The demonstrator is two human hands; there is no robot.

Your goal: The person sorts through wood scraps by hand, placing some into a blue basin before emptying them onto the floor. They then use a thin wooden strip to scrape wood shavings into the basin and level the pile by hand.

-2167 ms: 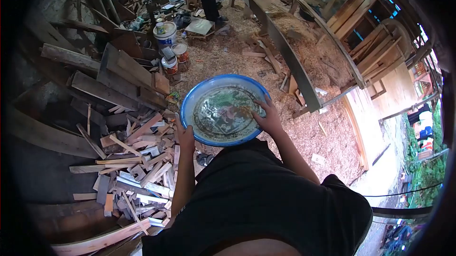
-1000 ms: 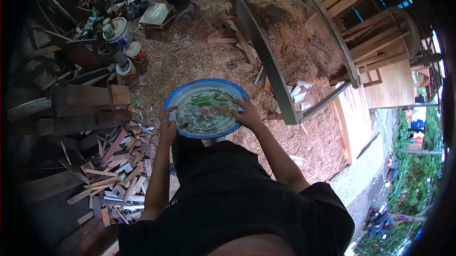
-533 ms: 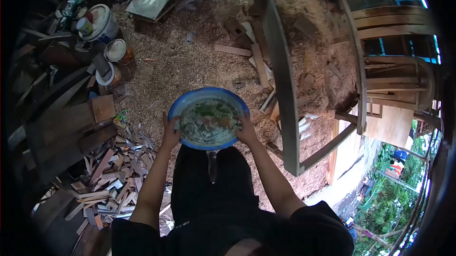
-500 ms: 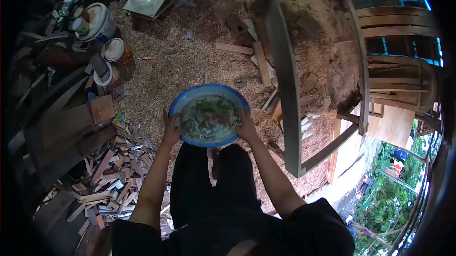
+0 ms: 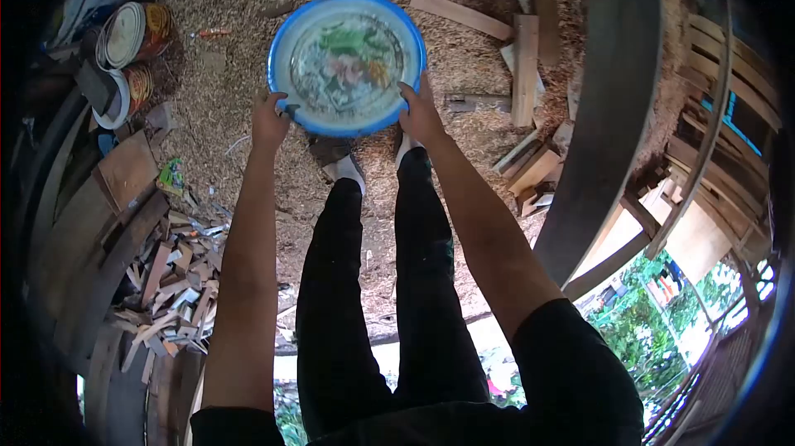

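Observation:
A round, blue-rimmed enamel basin with a worn floral pattern on its bottom is held out over the ground in front of my feet. My left hand grips its lower left rim, the thumb over the edge. On the lower right rim, my right hand is closed in the same way, fingers partly hidden beneath. The inside faces up toward me, and the pattern looks smeared or dusty. Below the basin, my shoes show on the shavings.
Wood shavings cover the ground. Paint buckets and a scrap-wood heap lie to the left. Loose boards lie right of the basin, beside a long dark plank. Greenery shows at lower right.
The basin has moved up and away from my body, with both arms stretching out. My legs look straighter, and the view has shifted. Both hands still hold the rim.

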